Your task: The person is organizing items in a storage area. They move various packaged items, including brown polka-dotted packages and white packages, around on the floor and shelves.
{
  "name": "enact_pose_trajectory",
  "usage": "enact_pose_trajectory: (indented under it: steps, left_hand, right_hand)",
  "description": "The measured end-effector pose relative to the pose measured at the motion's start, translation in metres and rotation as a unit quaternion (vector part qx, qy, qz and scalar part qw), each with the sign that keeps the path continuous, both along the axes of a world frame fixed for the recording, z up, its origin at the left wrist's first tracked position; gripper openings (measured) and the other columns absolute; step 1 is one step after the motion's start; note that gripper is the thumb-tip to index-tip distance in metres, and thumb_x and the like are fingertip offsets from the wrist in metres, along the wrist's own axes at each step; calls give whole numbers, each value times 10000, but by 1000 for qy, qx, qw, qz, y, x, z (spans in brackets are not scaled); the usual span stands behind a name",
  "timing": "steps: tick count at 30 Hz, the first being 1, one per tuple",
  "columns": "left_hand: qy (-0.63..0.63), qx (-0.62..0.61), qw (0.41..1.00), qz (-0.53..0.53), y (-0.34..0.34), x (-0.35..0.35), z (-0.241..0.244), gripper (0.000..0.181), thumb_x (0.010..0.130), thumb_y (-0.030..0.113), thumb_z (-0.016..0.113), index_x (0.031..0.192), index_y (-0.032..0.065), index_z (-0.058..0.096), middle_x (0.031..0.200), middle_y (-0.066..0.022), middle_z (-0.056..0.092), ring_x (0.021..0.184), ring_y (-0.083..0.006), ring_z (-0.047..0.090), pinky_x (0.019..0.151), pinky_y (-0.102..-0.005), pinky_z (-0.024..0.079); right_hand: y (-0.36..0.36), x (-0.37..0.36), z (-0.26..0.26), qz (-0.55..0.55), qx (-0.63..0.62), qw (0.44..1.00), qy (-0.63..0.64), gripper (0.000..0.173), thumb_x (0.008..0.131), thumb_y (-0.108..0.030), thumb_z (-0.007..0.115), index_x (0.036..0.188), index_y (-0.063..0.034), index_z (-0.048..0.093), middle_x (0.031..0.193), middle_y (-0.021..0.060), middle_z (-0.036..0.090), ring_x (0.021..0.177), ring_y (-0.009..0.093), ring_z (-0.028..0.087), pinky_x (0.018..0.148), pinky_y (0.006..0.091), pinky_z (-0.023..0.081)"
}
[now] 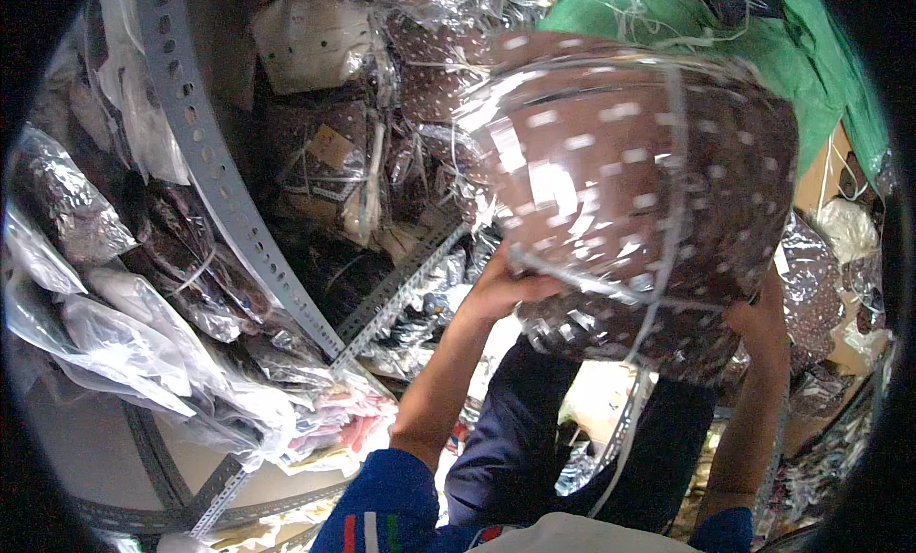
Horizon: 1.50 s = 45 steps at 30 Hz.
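Note:
A large bundle in clear plastic wrap, brown with white spots, is held up in front of me, with pale strapping crossed around it. My left hand grips its lower left side, thumb over the wrap near the strap. My right hand holds its lower right side, its fingers partly hidden by the bundle. A loose end of the strap hangs down past my legs. The bundle hides part of the shelf behind it.
Slotted grey metal shelf posts and a crossbar stand at left. Plastic-wrapped packages fill the left side. A green cloth or sack lies at upper right. More wrapped spotted bundles sit at right.

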<state>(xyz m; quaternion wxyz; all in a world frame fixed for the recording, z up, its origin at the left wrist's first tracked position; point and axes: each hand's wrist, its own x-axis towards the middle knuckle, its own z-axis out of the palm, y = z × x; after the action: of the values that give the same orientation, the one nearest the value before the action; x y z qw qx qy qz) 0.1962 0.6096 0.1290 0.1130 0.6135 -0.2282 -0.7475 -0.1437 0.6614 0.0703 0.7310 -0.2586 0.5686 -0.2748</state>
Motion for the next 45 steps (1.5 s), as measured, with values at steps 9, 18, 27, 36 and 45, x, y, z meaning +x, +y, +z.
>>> enact_pose_trajectory:
  steps: [9,18,27,36,45]
  left_hand:
    - [185,-208,867,413,-23,111,-6,761,828,283,726,1466,94,357,1464,-105,417,1319,-295,424,1120,-474,341]
    - [298,-379,838,255,-217,288,-47,674,951,479,459,1508,136,296,1554,-70,313,1402,-301,334,1182,-474,244]
    - [-261,-256,766,530,-291,153,-18,799,874,460,610,1504,108,268,1488,-182,376,1323,-361,434,1121,-498,342]
    - [-825,-295,390,-284,-267,172,-83,1149,680,533,827,1520,76,189,1514,-244,283,1412,-433,249,1084,-582,344]
    - [-678,-404,553,-268,-325,306,-121,1151,656,454,865,1519,76,203,1553,-215,231,1408,-399,281,1138,-511,288]
  right_hand:
    - [-46,59,-14,-103,-45,991,-69,682,936,-362,625,1487,-88,332,1369,158,530,1225,284,524,1057,426,392]
    - [61,66,-62,113,150,980,65,694,884,-263,716,1449,-72,360,1311,198,544,1161,280,564,993,411,449]
    - [79,87,-74,47,149,982,101,646,908,-218,686,1444,-75,355,1257,191,559,1119,257,586,981,395,458]
    - [114,98,-72,35,177,977,112,593,904,-198,696,1399,-60,400,1161,146,598,1059,213,607,912,359,496]
    - [149,100,-77,82,184,970,135,594,881,-184,725,1384,-65,431,1137,145,642,1027,209,630,884,349,509]
